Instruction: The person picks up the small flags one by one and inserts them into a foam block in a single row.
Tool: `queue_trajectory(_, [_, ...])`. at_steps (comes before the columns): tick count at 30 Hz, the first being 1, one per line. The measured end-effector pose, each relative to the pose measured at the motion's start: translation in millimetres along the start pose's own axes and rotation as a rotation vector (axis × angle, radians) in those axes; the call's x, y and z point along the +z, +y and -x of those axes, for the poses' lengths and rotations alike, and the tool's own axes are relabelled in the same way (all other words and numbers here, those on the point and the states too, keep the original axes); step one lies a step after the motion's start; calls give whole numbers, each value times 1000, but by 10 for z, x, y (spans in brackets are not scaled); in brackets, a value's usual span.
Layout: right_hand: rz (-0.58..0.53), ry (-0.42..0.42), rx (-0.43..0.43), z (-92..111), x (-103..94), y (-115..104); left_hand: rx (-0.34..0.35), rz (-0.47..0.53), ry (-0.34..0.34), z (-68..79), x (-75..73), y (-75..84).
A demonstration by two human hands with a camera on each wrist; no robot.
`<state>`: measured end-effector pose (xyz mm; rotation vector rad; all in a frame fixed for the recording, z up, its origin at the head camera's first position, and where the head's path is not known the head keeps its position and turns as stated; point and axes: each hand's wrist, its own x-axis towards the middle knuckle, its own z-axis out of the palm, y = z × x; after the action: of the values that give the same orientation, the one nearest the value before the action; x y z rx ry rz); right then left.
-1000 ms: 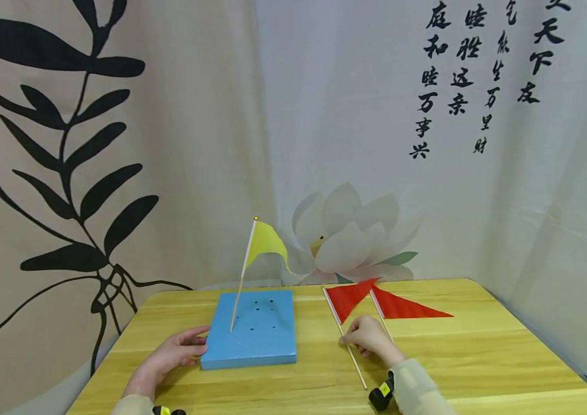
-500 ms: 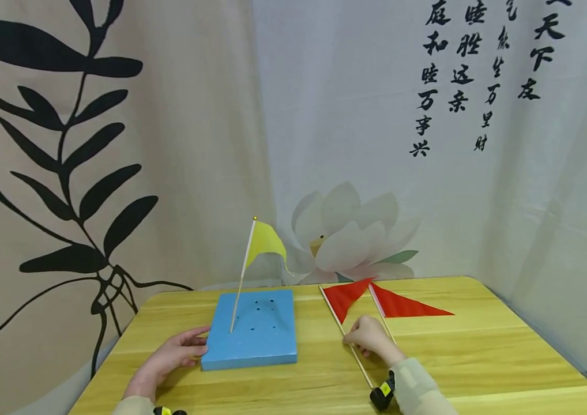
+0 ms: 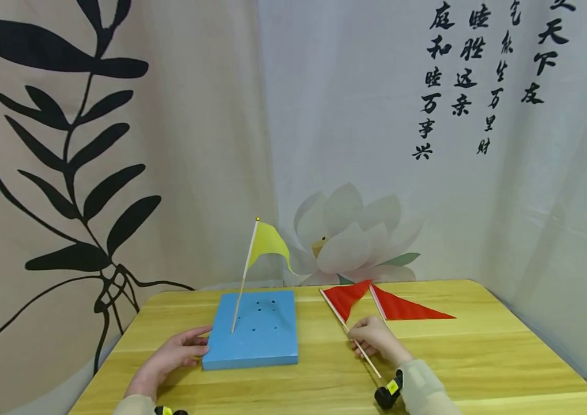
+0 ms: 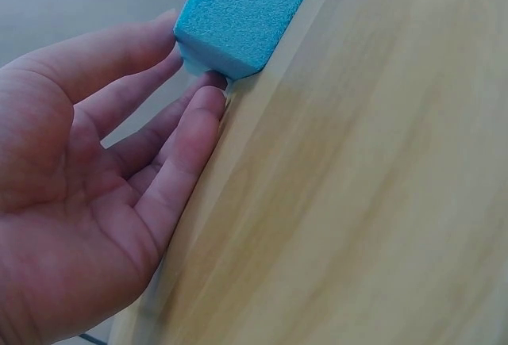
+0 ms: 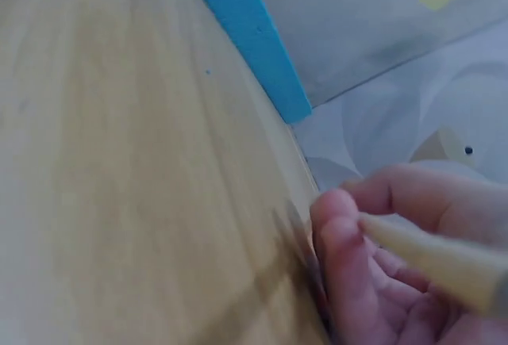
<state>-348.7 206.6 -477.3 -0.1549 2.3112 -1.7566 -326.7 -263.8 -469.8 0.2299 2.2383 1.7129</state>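
My left hand [image 3: 174,357] rests its fairly straight fingertips on the left edge of a blue foam board [image 3: 267,346] with several small holes; in the left wrist view the fingers [image 4: 190,131] meet the board's corner. A yellow flag [image 3: 267,239] leans slightly from the board, its stick upright in the left part. My right hand [image 3: 376,337] pinches the thin wooden stick of a red flag [image 3: 345,300] between thumb and fingers. In the right wrist view the stick [image 5: 429,258] comes out of that pinch toward the camera. A second red flag [image 3: 407,305] lies just right, its lower stick hidden by the hand.
All of it is on a light wooden table [image 3: 480,357], the board left of centre and the flags to its right. Behind hangs a pale curtain [image 3: 210,144] with a printed plant, a lotus and writing. A small black device [image 3: 389,395] sits at the right wrist.
My right hand has shifted slightly right and the lower end of the pinched flag's stick has swung to the right and up. The left hand stays at the board.
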Motion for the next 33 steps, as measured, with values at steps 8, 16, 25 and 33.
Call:
queue_trajectory(8, [-153,-105,93,-40,-37,27,8,6,-9,7,1,1])
queue_trajectory(16, [-250,-213,80,-36,-14,7,-6,-12,6,17,13,19])
queue_trajectory(25, [-289,-216,46,-37,-16,-6,8,-4,1,-8,3,-13])
queue_trajectory(33, [-301,-166,-16,-7,-42,-148,9,-3,3,-15,1,-15])
